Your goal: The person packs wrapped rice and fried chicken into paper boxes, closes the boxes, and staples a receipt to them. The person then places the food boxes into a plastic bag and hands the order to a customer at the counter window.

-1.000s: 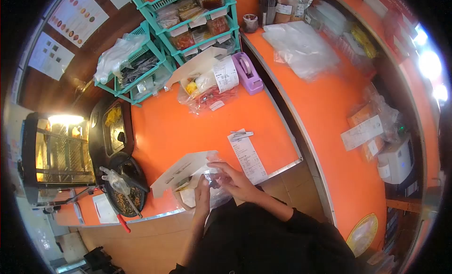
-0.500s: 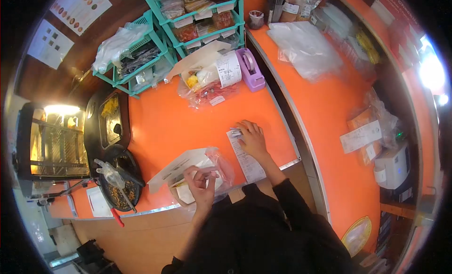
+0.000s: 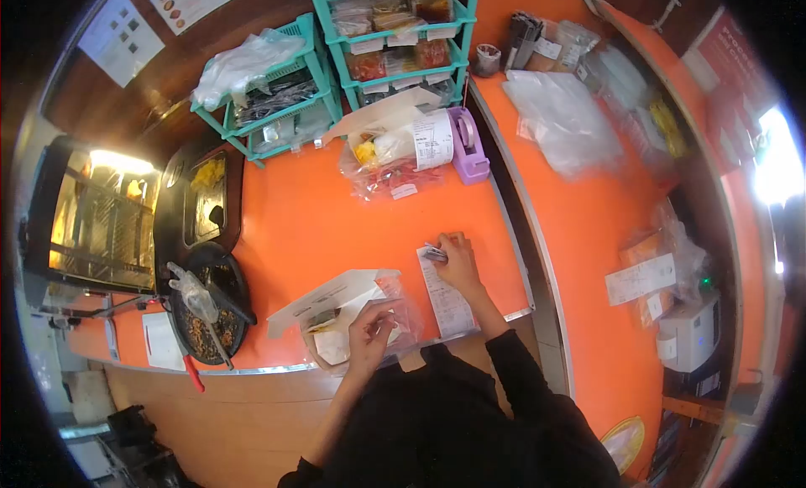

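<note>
My left hand (image 3: 368, 335) is closed in a pinch on the edge of a clear plastic bag (image 3: 406, 322). Inside the bag sits a food box (image 3: 317, 347) with its white lid (image 3: 336, 297) raised and a pale wrapped item within. On the counter to the right, my right hand (image 3: 457, 263) is closed around a small metallic stapler (image 3: 435, 254), at the top end of a long printed receipt (image 3: 451, 302). The receipt lies flat, and the fingers partly cover the stapler.
A second bagged box (image 3: 390, 148) with a receipt stands beside a purple tape dispenser (image 3: 473, 161). Teal racks (image 3: 336, 47) hold packets behind. At left are a lit warmer (image 3: 105, 224) and a black pan (image 3: 206, 337). A printer (image 3: 693, 333) sits on the right counter.
The camera view has shifted, so the counter items appear lower. My right hand has closed further over the stapler at the receipt's top. My left fingers have drawn together on the bag's edge.
</note>
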A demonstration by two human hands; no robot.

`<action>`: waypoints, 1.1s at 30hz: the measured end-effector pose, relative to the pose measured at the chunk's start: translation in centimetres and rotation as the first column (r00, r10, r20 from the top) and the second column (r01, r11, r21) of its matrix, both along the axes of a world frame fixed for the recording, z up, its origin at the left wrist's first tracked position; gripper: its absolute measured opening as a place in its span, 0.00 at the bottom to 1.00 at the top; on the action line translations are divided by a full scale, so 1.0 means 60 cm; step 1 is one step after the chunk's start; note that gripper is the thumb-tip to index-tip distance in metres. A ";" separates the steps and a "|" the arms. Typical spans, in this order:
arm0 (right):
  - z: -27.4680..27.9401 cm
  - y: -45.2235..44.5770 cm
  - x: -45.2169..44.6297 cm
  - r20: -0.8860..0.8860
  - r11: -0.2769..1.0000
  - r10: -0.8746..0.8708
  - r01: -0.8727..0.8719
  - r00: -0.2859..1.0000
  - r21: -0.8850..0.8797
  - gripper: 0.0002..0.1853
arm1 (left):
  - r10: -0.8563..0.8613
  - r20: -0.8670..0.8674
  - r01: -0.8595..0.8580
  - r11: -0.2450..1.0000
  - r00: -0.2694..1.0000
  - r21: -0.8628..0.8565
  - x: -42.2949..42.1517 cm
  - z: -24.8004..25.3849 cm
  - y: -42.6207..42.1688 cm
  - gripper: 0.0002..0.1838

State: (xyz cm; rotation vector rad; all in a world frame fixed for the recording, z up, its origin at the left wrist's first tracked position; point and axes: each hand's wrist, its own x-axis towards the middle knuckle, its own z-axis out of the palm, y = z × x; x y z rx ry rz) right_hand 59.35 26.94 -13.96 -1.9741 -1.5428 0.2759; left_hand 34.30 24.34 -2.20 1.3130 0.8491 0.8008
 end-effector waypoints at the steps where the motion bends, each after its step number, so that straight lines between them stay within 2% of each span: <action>1: -0.006 0.001 0.002 0.007 1.000 0.010 -0.010 1.000 0.001 0.20 | -0.002 0.006 0.002 1.000 1.000 -0.026 0.001 -0.004 -0.001 0.17; 3: -0.008 0.006 0.006 -0.224 0.999 -0.004 -0.007 0.975 -0.046 0.20 | -0.012 0.021 0.013 1.000 1.000 -0.020 -0.001 -0.016 0.001 0.17; 4: -0.003 0.007 0.005 -0.216 0.999 0.008 -0.017 0.976 -0.042 0.20 | -0.032 0.029 0.032 0.999 0.999 -0.013 -0.002 -0.019 0.002 0.18; 6: 0.004 0.006 -0.002 -0.213 0.991 -0.116 0.098 0.970 -0.092 0.18 | -0.030 0.040 0.031 0.999 0.999 -0.032 -0.005 -0.026 0.003 0.20; 7: 0.005 0.003 -0.001 -0.209 0.993 -0.101 0.085 0.973 -0.087 0.18 | -0.039 0.044 0.042 0.998 0.998 -0.054 -0.007 -0.025 0.005 0.21; 8: 0.008 -0.003 0.006 -0.367 0.991 -0.102 0.061 0.924 -0.122 0.17 | -0.024 0.047 0.027 0.998 0.999 -0.049 -0.009 -0.024 0.007 0.21; 10: 0.019 -0.025 0.015 -0.515 0.988 -0.094 0.015 0.852 -0.155 0.16 | -0.045 0.048 0.049 0.996 0.998 -0.074 -0.012 -0.024 0.007 0.24; 12: 0.044 -0.058 0.020 -0.858 0.988 0.145 -0.115 0.493 0.100 0.17 | -0.039 0.039 0.042 0.997 0.998 -0.066 -0.013 -0.026 0.010 0.24; 13: 0.079 -0.075 0.020 -0.858 0.987 0.152 -0.128 0.491 0.102 0.17 | -0.050 0.031 0.052 0.997 0.998 -0.060 -0.013 -0.025 0.013 0.24; 15: 0.171 -0.111 0.012 -0.935 0.948 0.193 -0.301 0.299 0.099 0.16 | -0.040 0.046 0.042 0.998 0.998 -0.051 -0.011 -0.010 0.017 0.23; 16: 0.195 -0.121 0.003 -0.934 0.946 0.196 -0.309 0.299 0.100 0.16 | -0.040 0.062 0.043 0.998 0.997 -0.042 -0.010 -0.004 0.020 0.21; 18: 0.224 -0.134 -0.018 -0.967 0.911 0.214 -0.384 0.137 0.147 0.18 | -0.052 0.091 0.055 0.998 0.994 -0.033 -0.007 -0.007 0.026 0.19; 20: 0.232 -0.125 -0.059 -0.967 0.916 0.193 -0.383 0.165 0.118 0.18 | -0.071 0.121 0.074 0.997 0.990 -0.024 -0.005 -0.004 0.024 0.18; 21: 0.238 -0.118 -0.086 -0.966 0.921 0.173 -0.380 0.191 0.089 0.18 | -0.053 0.167 0.081 0.982 0.985 -0.169 -0.004 0.004 0.021 0.18; 22: 0.256 -0.109 -0.113 -0.989 0.955 0.081 -0.294 0.121 0.042 0.17 | -0.027 0.209 0.093 0.946 0.978 -0.310 -0.004 0.008 0.019 0.19; 23: 0.256 -0.103 -0.133 -0.989 0.954 0.081 -0.297 0.121 0.042 0.17 | -0.023 0.210 0.089 0.947 0.978 -0.310 -0.004 -0.007 0.017 0.19; 25: 0.250 -0.095 -0.159 -0.973 0.991 0.118 -0.084 0.198 0.103 0.16 | 0.185 0.301 -0.009 0.863 0.936 -0.505 -0.003 -0.033 0.015 0.24; 26: 0.229 -0.092 -0.160 -0.951 0.988 0.152 -0.049 0.269 0.144 0.16 | 0.191 0.299 -0.014 0.862 0.935 -0.507 -0.009 -0.045 0.011 0.24; 27: 0.233 -0.092 -0.166 -0.952 0.989 0.148 -0.053 0.267 0.139 0.16 | 0.124 0.285 0.015 0.897 0.950 -0.442 -0.013 -0.031 0.004 0.22; 28: 0.241 -0.089 -0.174 -0.927 0.987 0.149 0.011 0.343 0.163 0.15 | 0.056 0.265 0.050 0.925 0.963 -0.378 -0.016 -0.016 -0.002 0.21; 29: 0.246 -0.086 -0.181 -0.897 0.979 0.143 0.074 0.417 0.191 0.15 | 0.059 0.263 0.049 0.922 0.963 -0.384 -0.014 -0.001 -0.007 0.21; 30: 0.238 -0.082 -0.185 -0.899 0.980 0.137 0.074 0.416 0.183 0.15 | 0.029 0.162 0.019 0.958 0.986 -0.286 -0.008 0.015 -0.012 0.19; 31: 0.225 -0.078 -0.189 -0.771 0.966 0.134 0.093 0.622 0.243 0.15 | 0.009 0.055 0.001 0.983 0.998 -0.183 -0.006 0.023 -0.014 0.18; 32: 0.217 -0.076 -0.192 -0.601 0.948 0.114 0.095 0.791 0.305 0.15 | 0.024 0.049 -0.014 0.979 0.999 -0.205 -0.006 0.009 -0.010 0.24; 33: 0.220 -0.073 -0.194 -0.606 0.949 0.112 0.095 0.788 0.299 0.15 | 0.026 0.044 -0.016 0.977 0.999 -0.211 -0.007 0.015 -0.009 0.24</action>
